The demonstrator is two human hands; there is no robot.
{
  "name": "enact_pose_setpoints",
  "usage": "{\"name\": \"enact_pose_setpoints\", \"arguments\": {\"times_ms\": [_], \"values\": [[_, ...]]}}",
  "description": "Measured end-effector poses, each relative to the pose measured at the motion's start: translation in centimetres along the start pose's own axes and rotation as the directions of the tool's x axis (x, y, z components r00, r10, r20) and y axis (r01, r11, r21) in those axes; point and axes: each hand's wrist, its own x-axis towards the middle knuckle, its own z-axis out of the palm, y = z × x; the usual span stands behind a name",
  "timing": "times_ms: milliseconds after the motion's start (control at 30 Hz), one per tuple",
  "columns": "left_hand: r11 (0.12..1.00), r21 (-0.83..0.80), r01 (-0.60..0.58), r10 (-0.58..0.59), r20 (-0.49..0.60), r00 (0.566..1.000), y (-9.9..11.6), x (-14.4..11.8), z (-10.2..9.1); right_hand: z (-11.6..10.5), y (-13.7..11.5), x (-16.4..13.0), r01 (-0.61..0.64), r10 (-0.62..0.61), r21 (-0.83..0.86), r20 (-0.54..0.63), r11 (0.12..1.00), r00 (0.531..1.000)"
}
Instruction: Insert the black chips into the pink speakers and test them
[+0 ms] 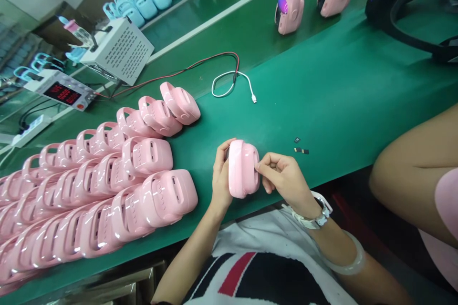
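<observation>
Left hand (221, 176) clamped on pink case (243, 167), held just above desk (339, 105) edge. Right hand (282, 176) w/ fingertips pinched together at case's right side; what they hold can't be told. Rows of like cases (107, 186) lie to the left, two more w/ purple lights (289, 5) stand beyond. Tiny parts (301, 148) & cable (232, 83) near. Judging by that: many handled, this one in progress.

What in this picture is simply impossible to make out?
Head view only:
- Front of the pink case: turned away, partly covered by the left hand.
- What the right hand pinches at the case edge: hidden by its fingertips.
- Small dark parts on the green table: too small to identify.
- Red digits on the meter: blurred.
- Stacked pink cases: cut off at the left edge.
</observation>
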Motion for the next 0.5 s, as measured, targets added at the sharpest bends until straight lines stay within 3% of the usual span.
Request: {"name": "enact_pose_setpoints", "arguments": {"times_ms": [133,233,333,500], "values": [[0.998,0.053,-0.021,0.022,-0.023,0.999,0.3,-0.2,0.4,-0.8,0.2,0.5,-0.027,0.024,0.034,0.088,0.999,0.996],[0.998,0.059,0.003,-0.003,-0.008,1.0,0.0,0.0,0.4,-1.7,0.3,1.0,-0.098,0.074,0.172,0.142,0.98,0.987],[0.998,0.045,0.033,-0.032,-0.012,0.999,-0.5,0.2,0.1,-2.1,0.3,1.4,-0.145,0.114,0.228,0.143,0.963,0.983],[0.999,0.037,0.037,-0.037,0.01,0.999,-0.7,0.3,-0.2,-2.1,0.8,1.8,-0.112,0.083,0.207,0.145,0.972,0.986]]}}
